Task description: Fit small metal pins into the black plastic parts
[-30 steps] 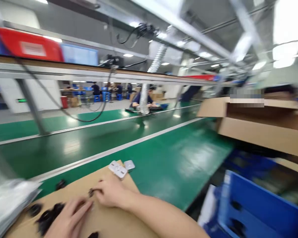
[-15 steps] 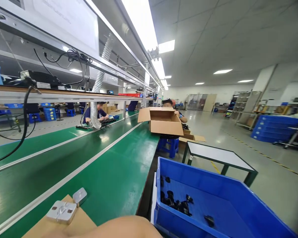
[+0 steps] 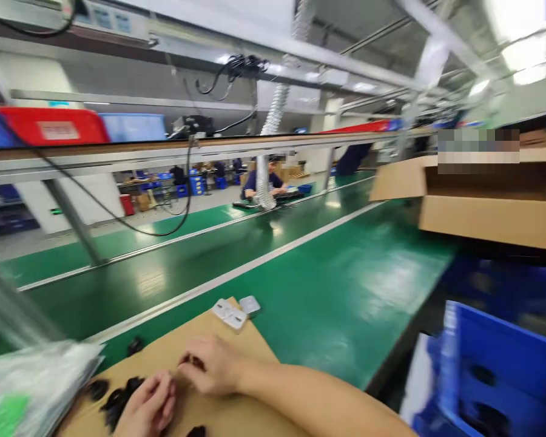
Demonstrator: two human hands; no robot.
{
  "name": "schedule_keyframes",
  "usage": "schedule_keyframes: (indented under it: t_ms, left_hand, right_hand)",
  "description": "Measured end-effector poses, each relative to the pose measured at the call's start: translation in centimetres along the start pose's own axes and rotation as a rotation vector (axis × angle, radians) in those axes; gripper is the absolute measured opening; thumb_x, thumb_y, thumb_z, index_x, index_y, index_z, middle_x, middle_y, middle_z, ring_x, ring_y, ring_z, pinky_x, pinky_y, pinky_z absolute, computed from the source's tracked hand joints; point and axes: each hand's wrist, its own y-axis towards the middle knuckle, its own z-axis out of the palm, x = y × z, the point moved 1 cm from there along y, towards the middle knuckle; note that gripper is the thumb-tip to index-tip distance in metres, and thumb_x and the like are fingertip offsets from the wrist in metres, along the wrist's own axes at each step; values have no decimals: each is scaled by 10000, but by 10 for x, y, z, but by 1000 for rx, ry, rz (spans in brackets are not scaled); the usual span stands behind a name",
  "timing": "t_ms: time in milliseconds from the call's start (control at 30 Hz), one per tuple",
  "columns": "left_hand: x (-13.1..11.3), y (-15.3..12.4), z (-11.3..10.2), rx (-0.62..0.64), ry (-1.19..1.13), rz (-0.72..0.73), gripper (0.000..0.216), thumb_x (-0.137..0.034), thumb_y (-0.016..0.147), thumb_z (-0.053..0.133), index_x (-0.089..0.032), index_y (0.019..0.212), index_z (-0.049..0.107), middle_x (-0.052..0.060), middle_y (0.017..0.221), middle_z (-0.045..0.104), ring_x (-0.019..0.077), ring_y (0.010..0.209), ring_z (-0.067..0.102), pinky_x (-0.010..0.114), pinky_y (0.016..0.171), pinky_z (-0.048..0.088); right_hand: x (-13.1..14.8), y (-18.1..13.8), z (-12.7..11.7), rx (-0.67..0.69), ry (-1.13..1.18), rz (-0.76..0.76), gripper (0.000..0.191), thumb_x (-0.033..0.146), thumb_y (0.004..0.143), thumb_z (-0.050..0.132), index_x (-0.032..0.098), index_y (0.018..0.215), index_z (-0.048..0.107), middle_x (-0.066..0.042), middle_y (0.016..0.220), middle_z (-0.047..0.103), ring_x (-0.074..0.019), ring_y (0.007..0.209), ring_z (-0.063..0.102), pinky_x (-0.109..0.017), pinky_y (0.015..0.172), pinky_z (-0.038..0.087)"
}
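Sorting small black parts on a cardboard sheet (image 3: 236,352), judged the step in hand; the frame is motion-blurred, so fine detail is uncertain.

Near:
- Left hand (image 3: 148,409): fingers curled loosely, resting at the edge of a cluster of black parts (image 3: 116,397). Whether it pinches one cannot be told.
- Right hand (image 3: 213,367): fingers bent downward onto the cardboard, fingertips closed about a small dark piece (image 3: 192,363); it appears pinched between thumb and fingers, though blur leaves this unsure.
- Black parts, loose on the cardboard: a cluster of roughly four or five by the left hand, one apart toward the far-left edge (image 3: 134,346), one at the bottom edge (image 3: 195,431). Exact count not possible.
- Clear plastic bag (image 3: 31,382), one, with a green patch, at the left, just beside the cardboard.
- Blue bin (image 3: 505,358), one, at the right below table level, with dark pieces inside, blurred.

Middle:
- Metal blocks (image 3: 230,314), two, pale grey, at the far corner of the cardboard, touching or nearly so.
- Green conveyor belt (image 3: 327,291), running away from the viewer.
- Open cardboard box (image 3: 486,206), one, at the right.

Far:
- Seated person (image 3: 264,182) at the opposite line; red bin (image 3: 54,127) on the upper shelf.

Judgement: the next move calls for a firm fingertip hold on the single small piece and keeping it clear of the cluster.
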Motion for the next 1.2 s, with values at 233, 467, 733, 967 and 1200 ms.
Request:
schedule_keyframes:
  t_ms: [233, 467, 733, 967, 1200]
  left_hand:
    - [-10, 3, 1, 111, -355, -158, 496, -535, 758, 856, -135, 742, 564, -21, 667, 482, 47, 515, 304, 195, 487, 205]
    - [-14, -2, 1, 125, -335, -152, 466, -518, 829, 798, -140, 752, 539, -11, 663, 518, 48, 497, 323, 213, 495, 187]
    - [-14, -3, 1, 107, -271, -125, 433, -518, 869, 760, -136, 788, 574, -22, 595, 508, 55, 485, 333, 217, 495, 183]
    - [-14, -5, 3, 107, -223, -129, 453, -559, 857, 749, -150, 792, 567, -23, 545, 506, 74, 469, 348, 229, 483, 176]
    - [-14, -6, 2, 152, -194, -116, 449, -559, 879, 717, -159, 785, 536, -22, 542, 517, 77, 458, 361, 228, 480, 197]
  right_hand:
    - [-2, -4, 8, 17, 205, -62, 127, 243, 975, 556, 154, 968, 646, -34, 883, 632, -106, 733, 552, -197, 655, 402]
    - [-1, -2, 10, 4, 293, -23, 129, 221, 997, 542, 153, 947, 638, -39, 934, 655, -114, 809, 580, -207, 706, 423]
    - [-2, 0, 14, 10, 316, 11, 152, 186, 1005, 506, 161, 980, 654, -39, 962, 672, -127, 865, 612, -223, 737, 452]
    - [-3, 1, 14, 32, 352, 38, 167, 203, 1011, 511, 163, 999, 673, -40, 945, 678, -133, 890, 616, -231, 775, 469]
    - [-3, 0, 14, 38, 356, -12, 201, 199, 1010, 506, 172, 1040, 703, -48, 951, 677, -136, 887, 620, -236, 770, 479]
